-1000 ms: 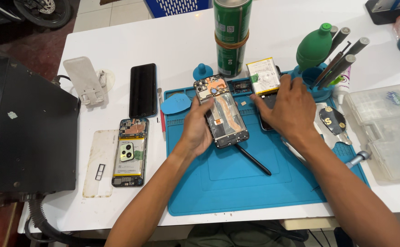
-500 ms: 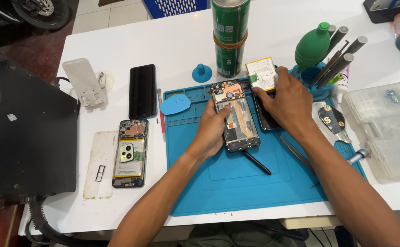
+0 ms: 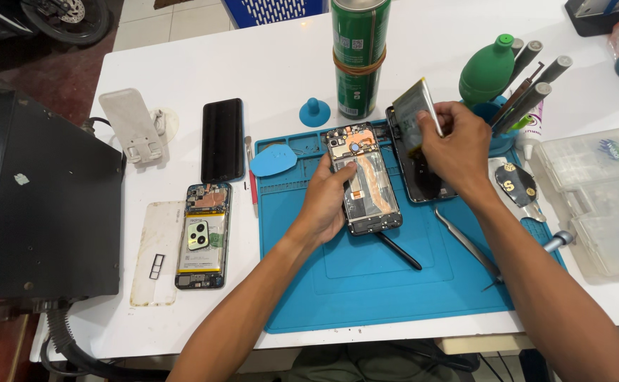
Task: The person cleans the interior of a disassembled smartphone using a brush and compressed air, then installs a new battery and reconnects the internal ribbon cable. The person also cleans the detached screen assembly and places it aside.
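The head view looks down at a white table point(image 3: 423, 42) with a blue mat point(image 3: 366, 283) on it. The left hand point(image 3: 327, 201) lies on an open phone point(image 3: 365, 178) near the back of the mat. Its fingers are bent over the phone's left side and press it down. The right hand point(image 3: 454, 145) is up over the mat's back right corner. Its fingers are pinched on a flat battery point(image 3: 414, 106), which is tilted up in the air. Under that hand lies a dark screen point(image 3: 423, 180), just beside the open phone.

A blue cup point(image 3: 499, 120) stands at the mat's back right corner. It holds grey tools point(image 3: 536, 78) that stick up and lean right. A green bottle point(image 3: 486, 71) stands by it. Clear boxes point(image 3: 599, 198) sit at the right edge of the table; what is in them is too small to tell. A tall green can point(image 3: 359, 56) stands behind the mat.

A black stick point(image 3: 398, 251) pokes out from under the open phone. Tweezers point(image 3: 469, 244) lie on the right part of the mat, under the right arm. The front half of the mat is bare, so there is room there. Left of the mat lie a second open phone point(image 3: 203, 237), a clear cover point(image 3: 155, 251) and a black phone point(image 3: 222, 139). A black box point(image 3: 41, 205) fills the left edge.
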